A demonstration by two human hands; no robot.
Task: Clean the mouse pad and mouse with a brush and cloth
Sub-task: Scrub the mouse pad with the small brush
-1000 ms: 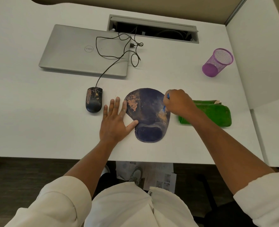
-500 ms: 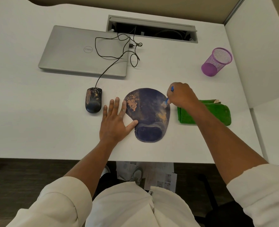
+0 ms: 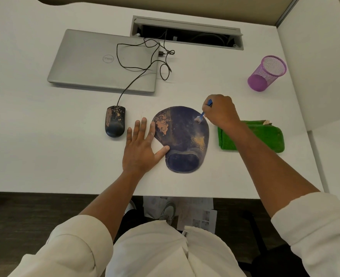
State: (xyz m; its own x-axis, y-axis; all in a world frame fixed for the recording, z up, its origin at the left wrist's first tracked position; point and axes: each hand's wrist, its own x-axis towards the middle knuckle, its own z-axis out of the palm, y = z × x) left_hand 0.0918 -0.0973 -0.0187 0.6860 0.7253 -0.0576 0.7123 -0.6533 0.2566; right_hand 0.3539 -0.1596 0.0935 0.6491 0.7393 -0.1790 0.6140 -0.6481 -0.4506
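A dark blue mouse pad (image 3: pixel 182 134) with a wrist rest lies mid-desk, streaked with orange-brown dirt at its left and right parts. My right hand (image 3: pixel 221 111) is closed on a small blue brush (image 3: pixel 203 114), whose pale bristles touch the pad's upper right edge. My left hand (image 3: pixel 141 146) lies flat with fingers spread, its thumb and forefinger against the pad's left edge. A black wired mouse (image 3: pixel 115 123), smeared with the same dirt, sits left of the pad. A folded green cloth (image 3: pixel 265 136) lies right of the pad, partly under my right forearm.
A closed grey laptop (image 3: pixel 97 60) lies at the back left with the mouse cable (image 3: pixel 137 56) looped over it. A purple mesh cup (image 3: pixel 267 73) stands at the back right. An open cable hatch (image 3: pixel 187 34) is at the back. White partition walls rise on the right.
My right hand has carried the brush from the pad's lower right area up to its upper right edge. My left hand has stayed flat in place.
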